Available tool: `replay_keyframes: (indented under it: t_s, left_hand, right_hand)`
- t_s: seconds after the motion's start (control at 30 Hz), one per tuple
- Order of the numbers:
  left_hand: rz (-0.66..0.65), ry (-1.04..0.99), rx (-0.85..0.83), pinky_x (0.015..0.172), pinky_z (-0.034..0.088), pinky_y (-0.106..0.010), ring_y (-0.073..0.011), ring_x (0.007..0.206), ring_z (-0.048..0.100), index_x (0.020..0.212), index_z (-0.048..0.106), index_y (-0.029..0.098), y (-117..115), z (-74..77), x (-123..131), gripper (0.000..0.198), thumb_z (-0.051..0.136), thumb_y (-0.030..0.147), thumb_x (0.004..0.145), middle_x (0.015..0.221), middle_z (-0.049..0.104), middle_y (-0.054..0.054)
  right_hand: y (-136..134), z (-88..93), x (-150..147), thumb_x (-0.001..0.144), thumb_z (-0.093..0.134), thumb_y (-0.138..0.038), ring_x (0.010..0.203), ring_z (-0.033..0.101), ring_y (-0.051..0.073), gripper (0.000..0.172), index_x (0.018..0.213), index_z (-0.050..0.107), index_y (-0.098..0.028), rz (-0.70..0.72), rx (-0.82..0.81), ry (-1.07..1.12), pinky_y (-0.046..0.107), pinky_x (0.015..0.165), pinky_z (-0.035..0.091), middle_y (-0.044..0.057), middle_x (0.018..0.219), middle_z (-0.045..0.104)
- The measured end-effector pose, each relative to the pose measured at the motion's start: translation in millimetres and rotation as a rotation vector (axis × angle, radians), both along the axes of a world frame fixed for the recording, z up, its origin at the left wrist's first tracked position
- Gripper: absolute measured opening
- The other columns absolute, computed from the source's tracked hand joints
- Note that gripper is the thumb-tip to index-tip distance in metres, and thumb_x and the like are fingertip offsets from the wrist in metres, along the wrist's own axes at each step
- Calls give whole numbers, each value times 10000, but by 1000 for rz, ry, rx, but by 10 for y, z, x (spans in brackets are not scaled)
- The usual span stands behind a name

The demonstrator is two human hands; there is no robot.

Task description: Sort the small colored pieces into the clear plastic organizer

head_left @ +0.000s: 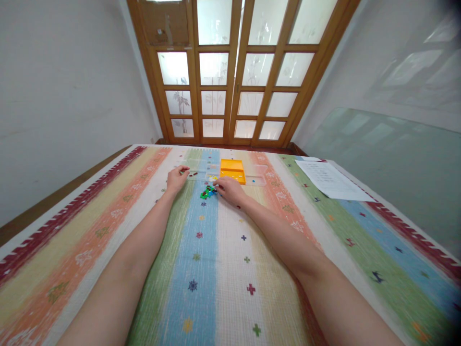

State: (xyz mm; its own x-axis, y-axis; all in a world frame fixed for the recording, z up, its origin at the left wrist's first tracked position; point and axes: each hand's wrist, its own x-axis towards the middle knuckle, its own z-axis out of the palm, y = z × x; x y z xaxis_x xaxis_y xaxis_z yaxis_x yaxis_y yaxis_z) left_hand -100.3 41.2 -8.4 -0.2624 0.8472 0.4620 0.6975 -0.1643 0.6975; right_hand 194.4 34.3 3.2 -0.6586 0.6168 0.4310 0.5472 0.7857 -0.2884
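Note:
My left hand (176, 179) is at the left end of a clear plastic tray (201, 164), its thumb and fingertips pinched together. What they hold, if anything, is too small to make out. Small dark brown pieces (194, 174) lie just right of those fingertips. A little heap of small green, blue and dark red plastic pieces (207, 193) sits on the cloth between my hands. My right hand (230, 189) reaches to the heap's upper right edge, fingers curled together; anything between them is hidden. Behind it stands an open orange plastic box (232, 166), partly covered by the hand.
Another clear tray (260, 176) with a small blue piece extends right of the orange box. Yellow bits (212, 178) lie left of the box. Printed paper sheets (329, 180) rest at the right of the striped tablecloth (194, 298). Wood-framed glass doors (234, 72) stand beyond.

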Motion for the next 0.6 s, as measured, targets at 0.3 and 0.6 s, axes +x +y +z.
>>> replay_keyframes:
  t_s: [0.3,0.6]
  left_hand:
    - [-182,190,-88,803,497,-338,-202,743,637,1041,788,228,-75,-59,219,254,617,306,870,984,781,-58]
    - [-197,218,-80,827,503,-351,-206,763,643,1045,785,220,-88,-81,218,260,599,304,883,1035,782,-57]
  right_hand:
    - [-153,-41,-139,1001,589,-201,975,567,205,287,1220,746,-297,188,49,-152,312,882,401,58,1013,673]
    - [-133,-35,-106,953,599,-150,962,560,213,224,1089,755,-238,147,50,-147,311,874,405,62,971,660]
